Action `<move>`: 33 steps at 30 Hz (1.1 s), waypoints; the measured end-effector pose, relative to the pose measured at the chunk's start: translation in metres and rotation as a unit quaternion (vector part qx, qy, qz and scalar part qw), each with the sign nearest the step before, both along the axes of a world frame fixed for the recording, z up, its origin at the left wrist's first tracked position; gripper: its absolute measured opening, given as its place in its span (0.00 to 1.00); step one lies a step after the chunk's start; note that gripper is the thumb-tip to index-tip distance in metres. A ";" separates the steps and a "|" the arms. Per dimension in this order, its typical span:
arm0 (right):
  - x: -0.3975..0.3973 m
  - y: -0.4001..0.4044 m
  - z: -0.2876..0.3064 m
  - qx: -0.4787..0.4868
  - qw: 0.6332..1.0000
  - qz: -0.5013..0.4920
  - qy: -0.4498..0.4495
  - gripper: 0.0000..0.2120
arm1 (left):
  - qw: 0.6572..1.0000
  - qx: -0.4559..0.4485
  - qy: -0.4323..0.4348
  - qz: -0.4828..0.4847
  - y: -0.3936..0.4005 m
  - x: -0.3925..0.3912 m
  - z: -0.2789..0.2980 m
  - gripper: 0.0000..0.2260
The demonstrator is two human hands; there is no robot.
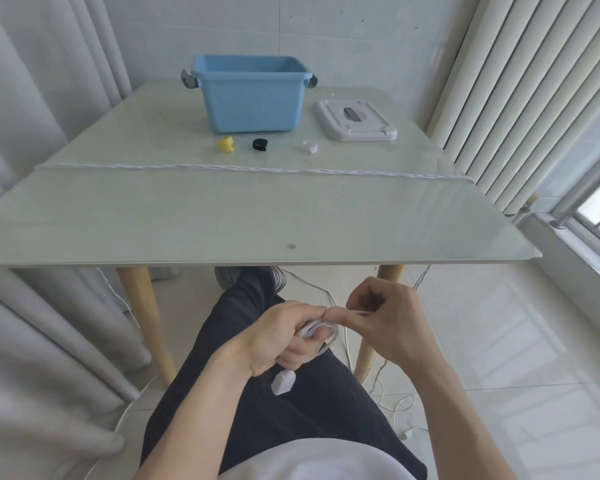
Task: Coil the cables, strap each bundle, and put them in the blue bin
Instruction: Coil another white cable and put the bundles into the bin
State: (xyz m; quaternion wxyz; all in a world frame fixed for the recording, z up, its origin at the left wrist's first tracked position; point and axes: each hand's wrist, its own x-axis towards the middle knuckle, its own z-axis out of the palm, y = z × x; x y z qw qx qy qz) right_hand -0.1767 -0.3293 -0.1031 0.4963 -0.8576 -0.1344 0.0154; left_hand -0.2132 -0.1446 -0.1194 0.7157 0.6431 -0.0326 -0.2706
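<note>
The thin white cable is being coiled below the near edge of the pale glass table, over the person's lap: the left hand grips the small loops with fingers curled round them, a white plug dangling beneath, while the right hand pinches the incoming strand. Coiling looks barely begun, so the next move calls for feeding more slack into loops, then fetching a strap, yellow, black or white, lying before the light blue plastic bin near the far edge.

Blue bin, white cable
</note>
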 end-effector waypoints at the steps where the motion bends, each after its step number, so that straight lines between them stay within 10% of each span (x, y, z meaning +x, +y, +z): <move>1: 0.002 -0.001 -0.002 0.006 1.000 0.007 0.006 0.22 | 1.000 -0.020 0.008 -0.001 0.001 -0.001 0.001 0.15; 17: -0.004 -0.005 -0.014 -0.059 0.977 0.102 0.180 0.17 | 0.896 -0.321 0.142 0.273 -0.004 0.006 -0.005 0.19; 28: 0.002 -0.041 -0.019 -0.217 0.951 0.128 0.178 0.06 | 0.653 -0.429 0.206 0.589 0.011 0.014 -0.032 0.17; 33: -0.012 -0.023 -0.015 -0.223 0.935 0.217 0.170 0.07 | 0.658 -0.406 0.127 0.622 0.011 0.021 -0.029 0.12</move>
